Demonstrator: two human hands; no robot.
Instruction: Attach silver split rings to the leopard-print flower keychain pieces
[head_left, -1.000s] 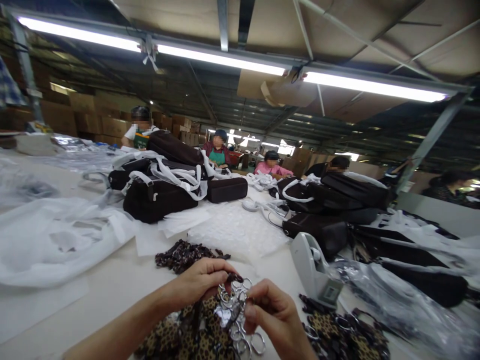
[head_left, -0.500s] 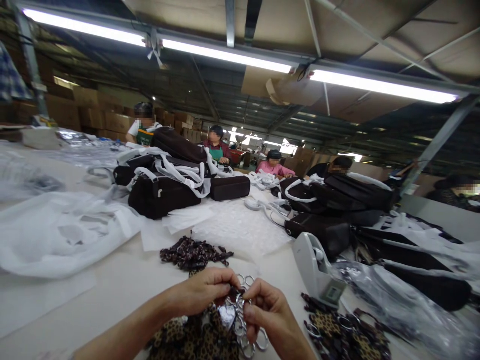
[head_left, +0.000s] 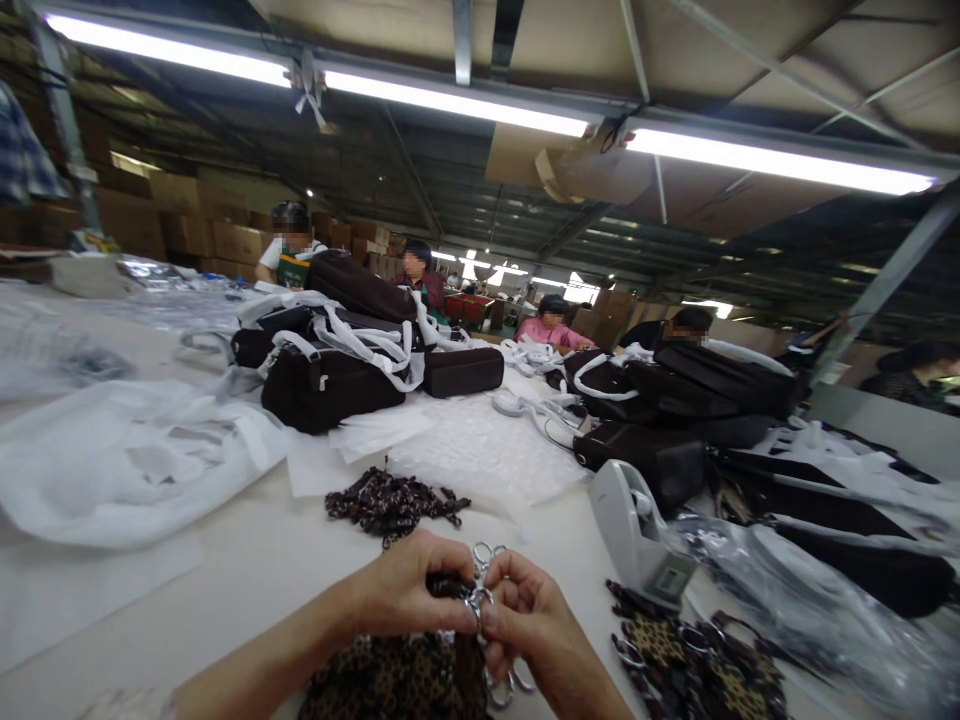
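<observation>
Over my head feed, the pale worktop (head_left: 247, 560) spreads widest, dark bags (head_left: 330, 395) piled towards its far side. Nearer, leopard-print pieces (head_left: 390, 680) lie beneath the hands; a second heap (head_left: 664, 645) with rings among it sits to the right, a dark bundle (head_left: 397, 500) just beyond the hands. I have the left hand (head_left: 409, 590) closed on a dark strip (head_left: 448, 583), the right hand (head_left: 529, 610) pinching metal rings (head_left: 481, 598) beside it. I judge this piece midway, unfinished; which heap is done, I cannot tell.
</observation>
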